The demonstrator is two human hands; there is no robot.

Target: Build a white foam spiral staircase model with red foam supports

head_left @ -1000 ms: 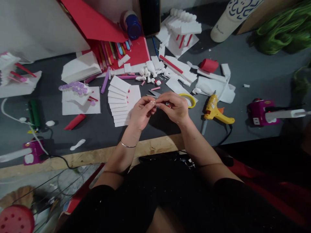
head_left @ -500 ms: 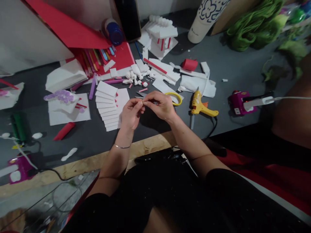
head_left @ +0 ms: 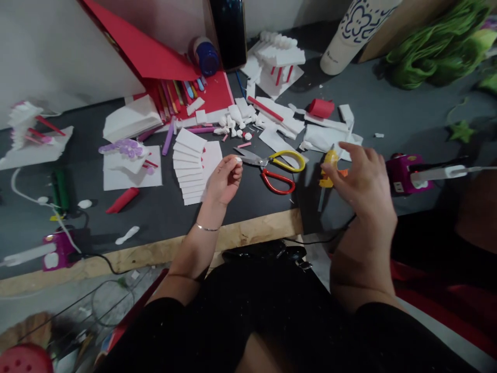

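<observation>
My left hand (head_left: pixel 224 181) pinches a small white piece (head_left: pixel 238 161) between thumb and fingertips; its exact kind is too small to make out. Fingers spread, my right hand (head_left: pixel 363 178) hovers at a yellow hot glue gun (head_left: pixel 325 181) and partly hides it; I cannot tell whether they touch. Scissors (head_left: pixel 264 161) with one yellow and one red handle lie slightly open between my hands. Just left of my left hand, white foam strips (head_left: pixel 190 171) are fanned out like steps on a white sheet.
Behind are white scraps (head_left: pixel 233 120) and a small white model on red posts (head_left: pixel 280 57). A phone (head_left: pixel 229 36) and a tumbler (head_left: pixel 345 39) stand at the back. Purple power sockets (head_left: pixel 404 178) sit at right. Green yarn (head_left: pixel 423 57) lies back right.
My hands have come apart. The right hand has moved right to the glue gun and spread its fingers, uncovering the scissors. The left keeps its pinch. The view has shifted left.
</observation>
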